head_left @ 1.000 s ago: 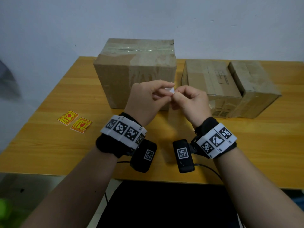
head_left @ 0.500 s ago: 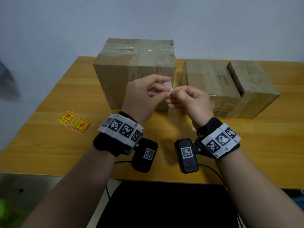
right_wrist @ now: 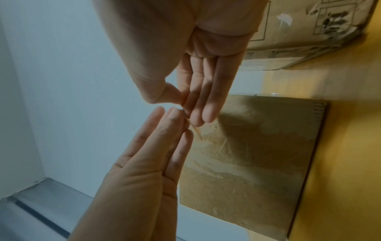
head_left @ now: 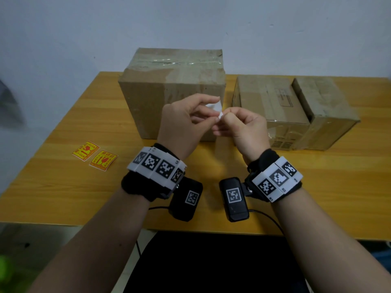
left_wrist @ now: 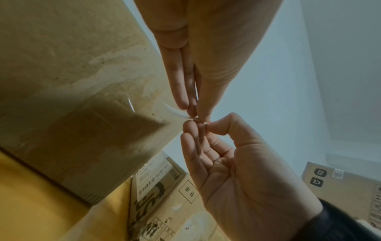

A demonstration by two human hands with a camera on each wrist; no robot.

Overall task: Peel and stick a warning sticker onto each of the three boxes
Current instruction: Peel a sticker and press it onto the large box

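Observation:
Both hands are raised in front of the large cardboard box [head_left: 173,85]. My left hand [head_left: 211,112] pinches a small sticker [head_left: 215,107], its white back toward me. My right hand [head_left: 224,116] pinches the sticker's lower right corner between thumb and forefinger. The left wrist view shows the sticker [left_wrist: 175,111] as a thin curved white edge at the left fingertips [left_wrist: 190,106]; the right hand [left_wrist: 203,125] meets it from below. Right of the large box lie a flat middle box [head_left: 268,102] and a third box [head_left: 323,106], side by side. Two yellow-and-red warning stickers [head_left: 85,150] [head_left: 103,160] lie at the table's left.
The wooden table [head_left: 317,187] ends at the wall behind the boxes. Its front edge runs just under my wrists, with a cable hanging there. Bare wood lies between the loose stickers and the large box.
Both hands have risen slightly, still joined at the sticker. More of its white back now shows between the left fingers.

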